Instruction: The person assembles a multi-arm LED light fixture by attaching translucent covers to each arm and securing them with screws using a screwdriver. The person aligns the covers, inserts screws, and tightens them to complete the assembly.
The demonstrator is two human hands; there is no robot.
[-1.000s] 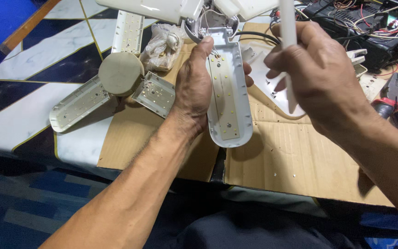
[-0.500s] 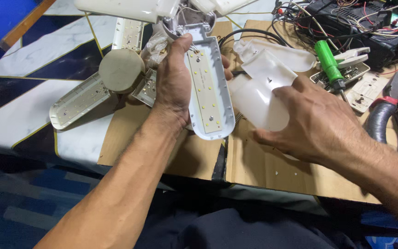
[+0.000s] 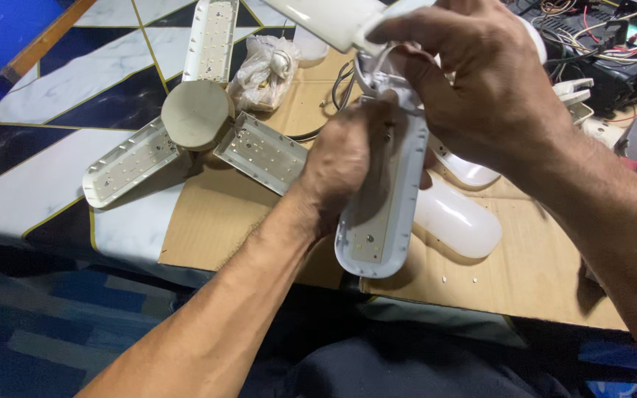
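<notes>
Since the earlier frame the right hand [image 3: 481,81] has left the frosted cover [image 3: 455,221] on the counter's cardboard near its front edge and joined the left hand [image 3: 344,158], both clamped on the light, rigid, likely brittle lamp panel [image 3: 381,214] above it; grip its plastic rim.

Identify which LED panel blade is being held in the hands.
The white blade gripped by the left hand, raised over the cardboard; the other blades lie flat around the round hub.

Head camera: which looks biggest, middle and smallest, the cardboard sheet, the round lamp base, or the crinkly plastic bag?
1. cardboard sheet, by far the largest.
2. round lamp base.
3. crinkly plastic bag, though it looks close in size to the base, so this order is unsure.
</notes>
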